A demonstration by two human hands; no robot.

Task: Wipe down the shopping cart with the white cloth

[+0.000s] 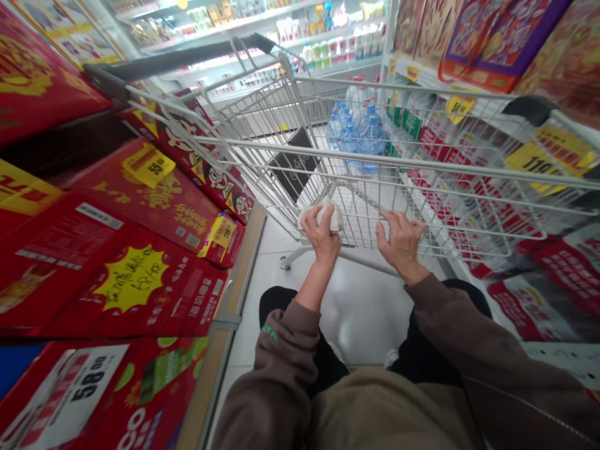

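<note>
A grey wire shopping cart [370,153] stands in front of my knees with its side turned toward me. My left hand [321,234] is closed over a crumpled white cloth [335,220], pressed against the lower wires near the cart's left end. Part of the cloth is hidden under the fingers. To the right, my right hand [400,240] has its fingers curled at the lower side wires, the thumb standing apart. A dark panel with pale lettering [296,164] hangs inside the basket, above and left of the cloth.
Red gift boxes [135,244] with yellow price tags are stacked close on the left, behind a shelf edge [234,312]. Packed bottles [450,150] line the right side. Large blue water bottles [359,134] stand beyond the cart, before bright shelves [323,44]. A cart wheel [284,262] rests on the floor.
</note>
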